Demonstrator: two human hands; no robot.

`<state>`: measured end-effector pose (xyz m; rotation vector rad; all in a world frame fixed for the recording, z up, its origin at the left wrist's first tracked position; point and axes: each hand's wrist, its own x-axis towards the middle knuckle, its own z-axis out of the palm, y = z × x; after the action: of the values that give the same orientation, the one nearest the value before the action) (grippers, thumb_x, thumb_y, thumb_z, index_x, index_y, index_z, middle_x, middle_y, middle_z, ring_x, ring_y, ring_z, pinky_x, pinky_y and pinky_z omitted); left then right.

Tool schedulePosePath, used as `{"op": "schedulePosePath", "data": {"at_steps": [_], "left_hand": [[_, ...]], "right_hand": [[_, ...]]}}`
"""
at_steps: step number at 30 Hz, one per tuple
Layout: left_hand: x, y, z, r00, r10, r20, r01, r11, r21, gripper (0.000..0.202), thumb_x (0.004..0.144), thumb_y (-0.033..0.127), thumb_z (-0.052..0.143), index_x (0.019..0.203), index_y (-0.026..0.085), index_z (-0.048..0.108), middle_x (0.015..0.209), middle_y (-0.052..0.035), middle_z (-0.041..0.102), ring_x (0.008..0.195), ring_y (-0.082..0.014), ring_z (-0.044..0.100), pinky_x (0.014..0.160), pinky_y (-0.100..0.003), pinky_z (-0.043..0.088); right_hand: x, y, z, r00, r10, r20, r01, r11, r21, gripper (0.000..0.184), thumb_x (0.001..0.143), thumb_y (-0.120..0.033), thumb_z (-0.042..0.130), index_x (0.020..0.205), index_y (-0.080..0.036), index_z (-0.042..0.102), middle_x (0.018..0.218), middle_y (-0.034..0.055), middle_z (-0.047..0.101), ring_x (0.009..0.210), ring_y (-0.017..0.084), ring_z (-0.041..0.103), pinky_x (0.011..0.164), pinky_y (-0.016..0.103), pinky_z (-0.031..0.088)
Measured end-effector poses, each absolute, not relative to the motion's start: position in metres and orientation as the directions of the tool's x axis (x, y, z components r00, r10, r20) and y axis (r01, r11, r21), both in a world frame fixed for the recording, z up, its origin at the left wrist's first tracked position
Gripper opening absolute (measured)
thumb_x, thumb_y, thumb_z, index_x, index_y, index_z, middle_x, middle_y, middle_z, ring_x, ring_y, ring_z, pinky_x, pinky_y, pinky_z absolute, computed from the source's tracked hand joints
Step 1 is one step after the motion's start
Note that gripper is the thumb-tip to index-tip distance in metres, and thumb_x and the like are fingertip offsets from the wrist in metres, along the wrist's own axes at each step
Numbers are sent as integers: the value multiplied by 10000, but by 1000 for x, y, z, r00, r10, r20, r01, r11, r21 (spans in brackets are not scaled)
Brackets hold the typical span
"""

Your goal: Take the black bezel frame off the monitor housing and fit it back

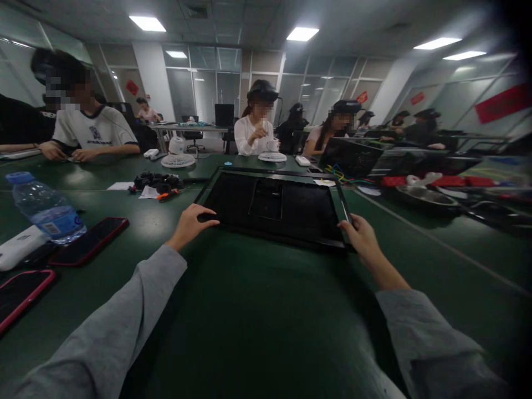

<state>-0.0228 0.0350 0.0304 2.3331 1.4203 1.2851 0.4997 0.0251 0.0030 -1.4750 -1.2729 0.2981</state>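
Note:
In front of me is a black rectangular shell (299, 205) with a thin raised rim and a square recess in its middle; it looks like a monitor's back casing. My left hand (192, 224) is at its near left corner, thumb and index finger curved around the edge with a small gap between them. On the other side, my right hand (362, 235) grips the right rim, the thumb on the near face and the fingers partly hidden behind. The shell is slightly tilted above the green table (266, 321).
To the left are a water bottle (45, 210), a dark phone (91, 241) and a red-edged phone (20, 296). Beyond lie black cables (155, 182) and two white fans (178, 160). A round pan (428, 199) and clutter stand right. Several people sit across the table.

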Motion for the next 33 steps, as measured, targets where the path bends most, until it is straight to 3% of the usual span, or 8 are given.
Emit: {"op": "schedulePosePath", "data": {"at_steps": [4,8,14,21,29,33], "left_hand": [[-23,58,9,210,817,537,706,-507,495,311,791,509,774,1002,280,760,1060,-50,747,1053,-273,628,975,-430,469],[-23,61,-1,254,850,461,739,-478,475,319,795,527,763,1008,290,752,1084,-48,745,1087,-282,621,991,-435,438],[-20,55,0,299,858,418,827,-451,335,351,850,587,689,1032,289,720,1129,-38,739,1117,-284,613,1077,-503,273],[-17,52,0,342,858,384,886,-430,172,481,915,658,551,1086,219,652,1114,-69,718,1065,-278,620,959,-457,313],[-18,13,3,303,874,381,912,-382,149,580,877,753,504,988,205,658,1010,-70,725,957,-265,645,879,-422,353],[-17,-9,9,309,858,410,903,-400,157,532,933,696,468,1005,210,672,1013,-63,722,962,-255,639,912,-449,365]], "right_hand": [[491,23,-10,336,719,608,793,131,-594,327,874,-391,486,1105,-203,620,1086,133,680,1079,298,607,1033,534,419],[495,28,-18,315,678,665,881,52,-470,408,886,-355,453,1205,-158,613,1135,174,653,1151,317,560,1071,556,363],[507,39,-30,349,716,604,869,-8,-494,429,858,-356,500,1197,-141,652,1094,171,661,1117,317,579,1045,542,403],[499,33,-26,435,775,459,785,-77,-615,482,889,-359,526,1284,-122,670,1141,156,721,1039,279,672,981,429,491],[481,37,-11,532,745,402,780,-247,-575,485,888,-465,578,1285,-214,699,1084,142,747,1011,335,688,881,496,527],[484,41,-14,521,745,418,774,-205,-599,491,901,-510,555,1243,-198,718,1058,143,751,1011,330,690,900,496,522]]}}
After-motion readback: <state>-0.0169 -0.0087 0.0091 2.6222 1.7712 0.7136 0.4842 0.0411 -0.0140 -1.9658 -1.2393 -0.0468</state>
